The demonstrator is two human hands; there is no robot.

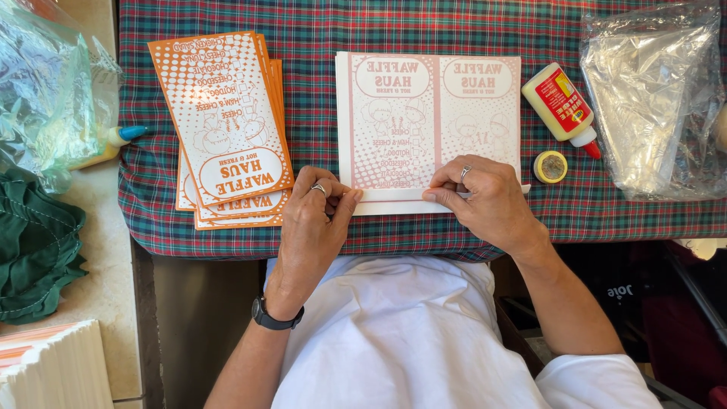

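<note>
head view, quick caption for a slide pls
Both hands, left and right, fold the near edge of a pale printed sheet on a plaid tablecloth.

we see a stack of orange printed sheets point(227, 125) on the plaid cloth point(318, 30), left of centre. to the right lie a glue bottle point(562, 106), a small yellow cap point(550, 167) and a clear plastic bag point(655, 91). a green cloth point(38, 250) sits far left.

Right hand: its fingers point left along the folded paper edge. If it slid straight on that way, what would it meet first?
Probably the left hand: the right hand points along the folded strip of the pale printed sheet, and the left fingertips pinch that same strip; the strip between them looks bare.
</note>
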